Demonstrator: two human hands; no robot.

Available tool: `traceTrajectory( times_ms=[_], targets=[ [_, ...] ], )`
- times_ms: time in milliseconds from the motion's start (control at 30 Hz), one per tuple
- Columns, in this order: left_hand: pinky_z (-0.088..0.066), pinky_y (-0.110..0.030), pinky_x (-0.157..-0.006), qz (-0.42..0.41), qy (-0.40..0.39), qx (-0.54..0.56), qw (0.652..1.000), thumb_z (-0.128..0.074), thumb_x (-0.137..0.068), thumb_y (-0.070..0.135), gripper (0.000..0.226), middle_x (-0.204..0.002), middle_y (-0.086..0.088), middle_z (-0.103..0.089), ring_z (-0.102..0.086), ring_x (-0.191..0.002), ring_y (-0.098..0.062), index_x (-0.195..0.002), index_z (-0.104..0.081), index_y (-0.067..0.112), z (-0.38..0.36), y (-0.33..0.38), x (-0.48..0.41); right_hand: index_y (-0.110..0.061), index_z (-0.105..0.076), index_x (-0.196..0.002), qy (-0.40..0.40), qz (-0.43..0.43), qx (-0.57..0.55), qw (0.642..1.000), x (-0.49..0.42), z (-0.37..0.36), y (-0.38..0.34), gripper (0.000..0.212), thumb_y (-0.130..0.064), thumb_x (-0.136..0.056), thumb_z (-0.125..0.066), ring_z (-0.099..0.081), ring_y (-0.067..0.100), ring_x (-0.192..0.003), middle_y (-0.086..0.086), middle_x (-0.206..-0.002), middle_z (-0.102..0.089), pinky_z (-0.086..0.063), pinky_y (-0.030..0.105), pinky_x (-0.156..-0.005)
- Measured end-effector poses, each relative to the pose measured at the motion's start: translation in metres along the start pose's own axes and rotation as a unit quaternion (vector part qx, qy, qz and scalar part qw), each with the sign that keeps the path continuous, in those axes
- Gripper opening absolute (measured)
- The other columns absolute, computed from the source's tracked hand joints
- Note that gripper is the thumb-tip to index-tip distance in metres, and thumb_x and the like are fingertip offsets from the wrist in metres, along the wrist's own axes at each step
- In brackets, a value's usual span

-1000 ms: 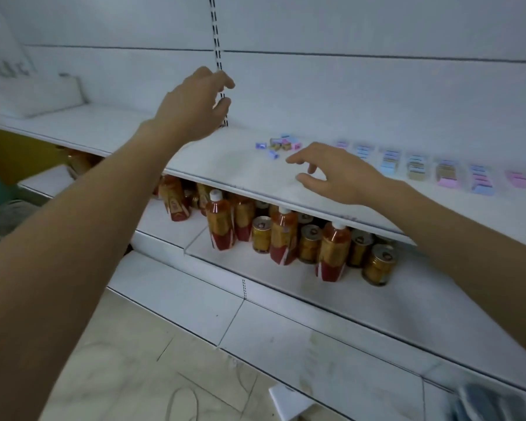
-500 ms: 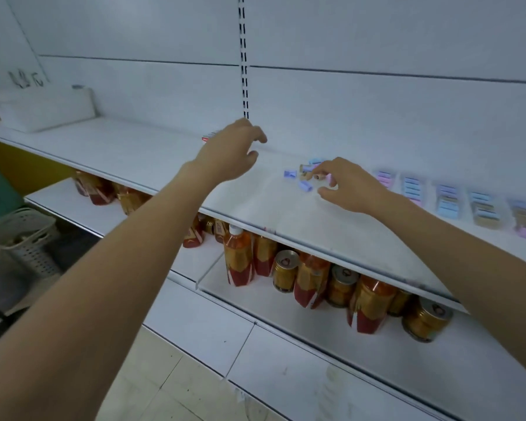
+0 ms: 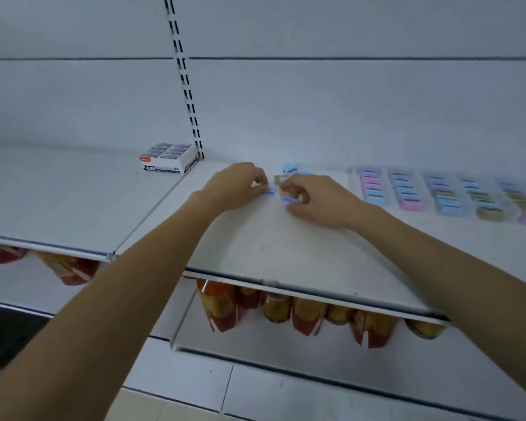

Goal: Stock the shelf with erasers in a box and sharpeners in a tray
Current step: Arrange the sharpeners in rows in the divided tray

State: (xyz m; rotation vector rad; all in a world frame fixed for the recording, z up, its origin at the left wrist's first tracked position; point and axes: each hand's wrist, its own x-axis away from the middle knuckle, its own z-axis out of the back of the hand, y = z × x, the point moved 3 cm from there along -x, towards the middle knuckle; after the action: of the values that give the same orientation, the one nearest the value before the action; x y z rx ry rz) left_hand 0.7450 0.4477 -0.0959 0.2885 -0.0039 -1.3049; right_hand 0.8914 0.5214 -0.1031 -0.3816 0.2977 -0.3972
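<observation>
Both hands reach over the white shelf (image 3: 271,247) and meet near its back edge; the left hand (image 3: 237,188) has its fingers curled, and the fingertips pinch a small blue sharpener (image 3: 269,192) just above the shelf surface; the right hand (image 3: 319,199) sits just beside it, knuckles up and fingers curled under, with thumb and forefinger at a tan sharpener (image 3: 277,178) and a second blue piece (image 3: 290,201) showing beneath the fingers; the blur leaves me unable to tell whether the right hand actually grips either one.

Behind the two hands, against the back panel, lies a small heap of loose sharpeners (image 3: 289,169), blue and pink; to the right of the right hand stands the clear tray (image 3: 353,177), its compartments filled with rows of pink, blue and tan sharpeners; the far rows are smeared and hard to read.

The box of erasers (image 3: 167,158) stands to the left of the hands, well apart from them, at the back of the neighbouring shelf section and just beside the slotted upright (image 3: 184,80); its open top shows dark-wrapped erasers in two columns.

On the lower shelf (image 3: 286,354) orange bottles (image 3: 220,305) with red labels stand among gold cans (image 3: 275,306).
</observation>
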Motion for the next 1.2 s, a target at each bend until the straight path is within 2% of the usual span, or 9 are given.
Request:
traceTrajectory(
  times_ms=[200, 300, 400, 467, 567, 667, 833, 1033, 1200],
  targets=[
    [-0.049, -0.033, -0.081, -0.084, -0.003, 0.111, 0.990, -0.063, -0.085, 0.022, 0.010, -0.086, 0.004, -0.060, -0.060, -0.084, -0.020, -0.089, -0.058, 0.014, 0.002, -0.026, -0.018, -0.012, -0.059, -0.116, 0.095, -0.011, -0.022, 0.995, -0.023, -0.003, -0.013, 0.039, 0.000, -0.079, -0.055, -0.049, 0.013, -0.083, 0.003, -0.096, -0.053, -0.040, 0.025, -0.077],
    [-0.040, -0.010, -0.067, -0.122, 0.031, 0.157, 0.980, -0.065, -0.083, 0.013, 0.013, -0.086, 0.004, -0.058, -0.058, -0.076, -0.017, -0.090, -0.054, 0.013, 0.000, -0.035, -0.024, -0.007, -0.060, -0.114, 0.166, -0.018, -0.060, 0.984, -0.025, -0.010, -0.021, 0.040, 0.005, -0.077, -0.052, -0.051, 0.005, -0.084, -0.009, -0.083, -0.043, -0.039, 0.015, -0.075],
    [-0.037, -0.005, -0.067, -0.146, 0.089, 0.210, 0.963, -0.065, -0.079, 0.001, 0.025, -0.091, -0.002, -0.055, -0.053, -0.072, -0.015, -0.103, -0.058, 0.004, -0.007, -0.041, -0.028, -0.006, -0.064, -0.109, 0.200, -0.035, -0.083, 0.976, -0.023, -0.016, -0.019, 0.039, 0.010, -0.076, -0.050, -0.050, -0.016, -0.080, -0.001, -0.091, -0.053, -0.034, 0.001, -0.073],
    [-0.039, -0.005, -0.071, -0.167, 0.113, 0.221, 0.954, -0.066, -0.077, -0.003, 0.028, -0.092, -0.004, -0.053, -0.053, -0.075, -0.014, -0.104, -0.061, 0.002, -0.012, -0.040, -0.028, -0.005, -0.065, -0.106, 0.214, -0.043, -0.086, 0.972, -0.018, -0.016, -0.017, 0.033, 0.003, -0.076, -0.054, -0.051, -0.006, -0.079, 0.008, -0.097, -0.058, -0.034, 0.001, -0.072],
    [-0.038, -0.003, -0.074, -0.192, 0.134, 0.246, 0.941, -0.068, -0.076, -0.003, 0.028, -0.094, -0.005, -0.053, -0.054, -0.080, -0.013, -0.103, -0.063, 0.002, -0.010, -0.038, -0.027, -0.005, -0.065, -0.102, 0.235, -0.067, -0.095, 0.965, -0.010, -0.011, -0.016, 0.032, -0.015, -0.074, -0.052, -0.053, 0.008, -0.084, -0.001, -0.098, -0.061, -0.036, 0.005, -0.074],
    [-0.038, -0.003, -0.074, -0.204, 0.152, 0.259, 0.932, -0.068, -0.076, 0.000, 0.027, -0.093, -0.004, -0.052, -0.055, -0.078, -0.014, -0.102, -0.062, 0.002, -0.006, -0.032, -0.025, -0.010, -0.062, -0.101, 0.231, -0.101, -0.086, 0.964, -0.009, -0.011, -0.011, 0.021, -0.011, -0.080, -0.057, -0.057, 0.018, -0.091, 0.003, -0.102, -0.064, -0.038, 0.017, -0.077],
    [-0.037, -0.003, -0.071, -0.204, 0.140, 0.269, 0.931, -0.070, -0.077, 0.007, 0.025, -0.087, 0.004, -0.052, -0.058, -0.078, -0.015, -0.101, -0.061, 0.007, -0.008, -0.028, -0.022, -0.006, -0.061, -0.093, 0.258, -0.053, -0.068, 0.962, -0.009, -0.012, -0.013, 0.036, -0.033, -0.073, -0.049, -0.049, -0.004, -0.076, -0.003, -0.090, -0.050, -0.038, 0.009, -0.070],
    [-0.036, -0.005, -0.070, -0.213, 0.132, 0.277, 0.928, -0.068, -0.080, 0.012, 0.031, -0.085, 0.009, -0.049, -0.052, -0.072, 0.006, -0.110, -0.058, 0.011, -0.010, -0.023, -0.020, -0.012, -0.062, -0.111, 0.245, -0.052, -0.036, 0.967, -0.003, -0.014, -0.007, 0.033, -0.001, -0.081, -0.055, -0.045, -0.007, -0.080, 0.000, -0.093, -0.041, -0.040, 0.009, -0.070],
    [-0.036, -0.003, -0.073, -0.223, 0.148, 0.258, 0.928, -0.065, -0.082, 0.007, 0.029, -0.092, -0.002, -0.052, -0.051, -0.074, 0.006, -0.111, -0.061, 0.012, -0.008, -0.023, -0.016, -0.010, -0.063, -0.109, 0.292, -0.082, -0.065, 0.951, 0.001, -0.005, -0.008, 0.027, -0.001, -0.083, -0.062, -0.051, 0.001, -0.084, 0.000, -0.104, -0.042, -0.045, 0.012, -0.080]
  ],
)
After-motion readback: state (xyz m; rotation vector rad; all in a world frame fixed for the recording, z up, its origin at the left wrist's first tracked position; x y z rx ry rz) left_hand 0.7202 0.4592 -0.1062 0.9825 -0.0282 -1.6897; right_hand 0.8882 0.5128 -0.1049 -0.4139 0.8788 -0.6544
